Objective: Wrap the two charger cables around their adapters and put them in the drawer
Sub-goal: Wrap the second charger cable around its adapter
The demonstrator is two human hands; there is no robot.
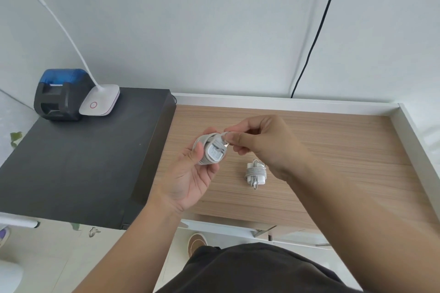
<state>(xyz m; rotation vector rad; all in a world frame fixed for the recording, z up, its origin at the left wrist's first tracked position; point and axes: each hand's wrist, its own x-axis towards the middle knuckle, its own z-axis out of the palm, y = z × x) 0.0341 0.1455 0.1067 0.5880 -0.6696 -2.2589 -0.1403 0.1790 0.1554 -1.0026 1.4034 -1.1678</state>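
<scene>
My left hand [190, 173] holds a white charger adapter [213, 153] above the wooden desk, with grey cable coiled around it. My right hand [259, 140] pinches the free end of that cable [223, 137] right at the top of the adapter. A second white adapter [255, 172] lies on the wooden desk [333, 150] just below my right hand, its cable wound around it and a short end sticking out toward me. No drawer interior shows in this view.
A black raised surface [83, 162] on the left carries a blue-and-black small printer [59, 94] and a white lamp base [100, 101]. A white rim [285, 102] borders the desk at back and right. A black cord [316, 31] hangs down the wall.
</scene>
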